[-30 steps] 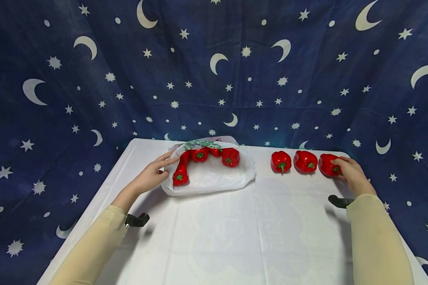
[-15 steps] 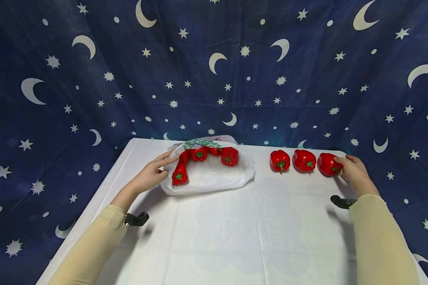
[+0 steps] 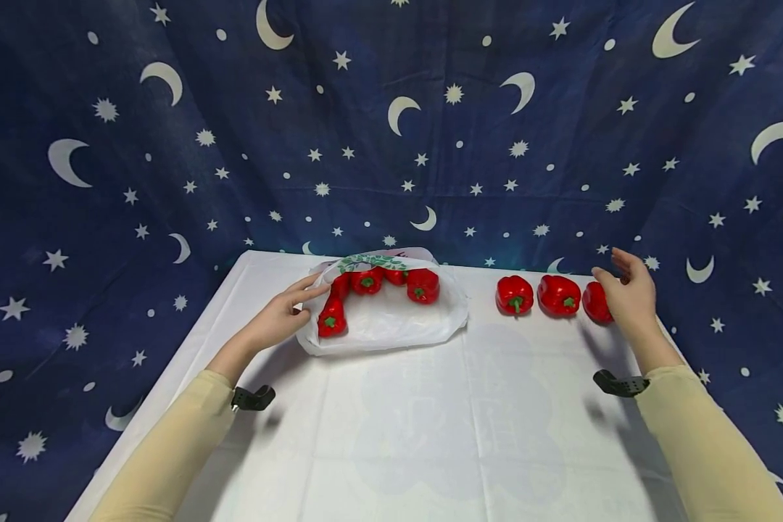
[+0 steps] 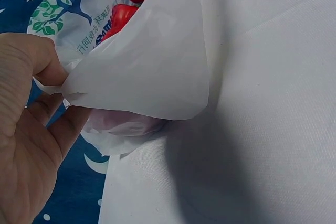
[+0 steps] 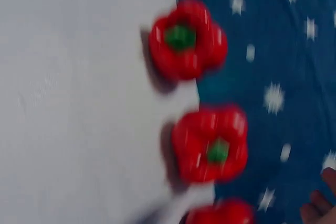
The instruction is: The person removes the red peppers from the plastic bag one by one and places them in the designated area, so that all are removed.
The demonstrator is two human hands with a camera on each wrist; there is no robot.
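My left hand (image 3: 274,319) pinches the rim of a white plastic bag (image 3: 391,335) at its left side; the left wrist view shows thumb and fingers on the bag's edge (image 4: 142,72). Inside the bag lie several red bell peppers, one at the left (image 3: 332,319) and another at the right (image 3: 423,286). My right hand (image 3: 634,297) hovers above the rightmost bell pepper (image 3: 597,303) of a row of three, partly hiding it. Nothing shows between its fingers. The other two in the row are a middle bell pepper (image 3: 558,296) and a left bell pepper (image 3: 514,296).
A white cloth covers the table (image 3: 417,428). Dark blue fabric with moons and stars (image 3: 365,145) hangs behind and beside the table. The row of bell peppers sits near the table's back right edge.
My right hand has let go of the rightmost bell pepper and risen from it, moving slightly left. The left hand still holds the bag in the same place.
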